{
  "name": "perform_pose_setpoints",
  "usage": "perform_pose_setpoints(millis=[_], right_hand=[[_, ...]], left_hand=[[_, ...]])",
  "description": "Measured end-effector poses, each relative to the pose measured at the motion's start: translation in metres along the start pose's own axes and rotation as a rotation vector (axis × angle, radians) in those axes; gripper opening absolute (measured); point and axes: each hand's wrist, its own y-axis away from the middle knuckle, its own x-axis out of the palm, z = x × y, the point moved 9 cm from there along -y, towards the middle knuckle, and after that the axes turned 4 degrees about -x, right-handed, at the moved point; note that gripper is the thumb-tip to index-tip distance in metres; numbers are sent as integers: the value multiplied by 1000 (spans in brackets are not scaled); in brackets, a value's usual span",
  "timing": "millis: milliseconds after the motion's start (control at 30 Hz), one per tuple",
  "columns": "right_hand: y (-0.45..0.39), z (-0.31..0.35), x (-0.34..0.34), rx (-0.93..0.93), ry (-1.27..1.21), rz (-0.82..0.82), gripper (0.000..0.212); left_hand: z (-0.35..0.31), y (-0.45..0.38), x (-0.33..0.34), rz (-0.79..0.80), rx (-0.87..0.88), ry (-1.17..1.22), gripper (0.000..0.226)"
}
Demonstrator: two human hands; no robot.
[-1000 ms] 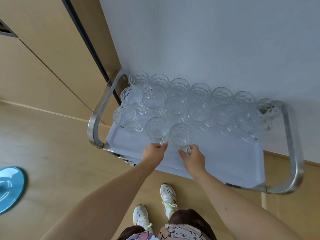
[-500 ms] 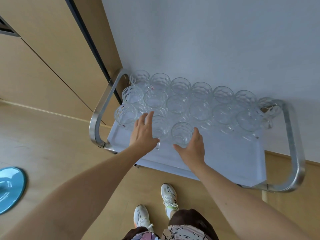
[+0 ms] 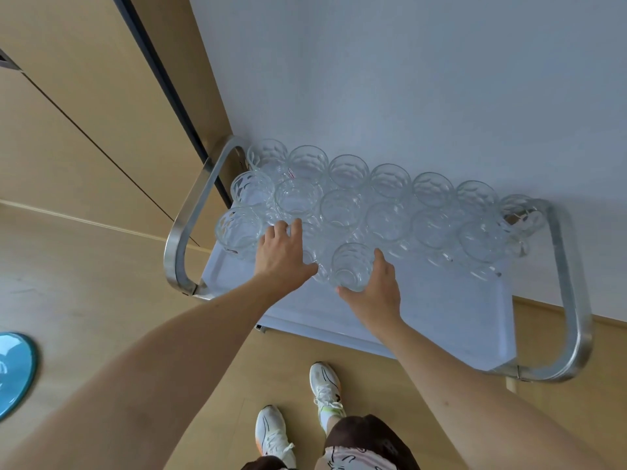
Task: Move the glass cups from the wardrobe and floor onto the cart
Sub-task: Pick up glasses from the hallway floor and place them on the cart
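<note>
Cups (image 3: 373, 201) fill the back of the cart (image 3: 441, 310) in rows, and two more now stand at the front of the pack. A second ago both hands pinched these two by their handles nearer the front edge; since then the cups have been slid back against the rows. The left hand (image 3: 283, 251) lies flat, fingers straight, over one cup (image 3: 314, 252); the right hand (image 3: 378, 288) cups the side of the other (image 3: 351, 266), fingers nearly straight, pushing rather than gripping. This pair looks delivered; the front half of the tray is bare.
</note>
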Motion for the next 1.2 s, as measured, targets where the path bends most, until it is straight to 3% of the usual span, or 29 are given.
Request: perform_pose_setpoints(millis=[300,567,967,1200], right_hand=[[-14,7,-2,8,-41,22,106],[-29,16,1,-9,-80,11,107],[-38,26,4,-59,-79,87,113],[-29,37,-9,-58,46,169,120]], left_hand=[[10,-8,-7,-25,-114,47,82],[15,-10,-13,-129,-71,-127,88],[12,-8,-10,-81,-38,-141,90],[23,-4,-32,3,-55,13,103]])
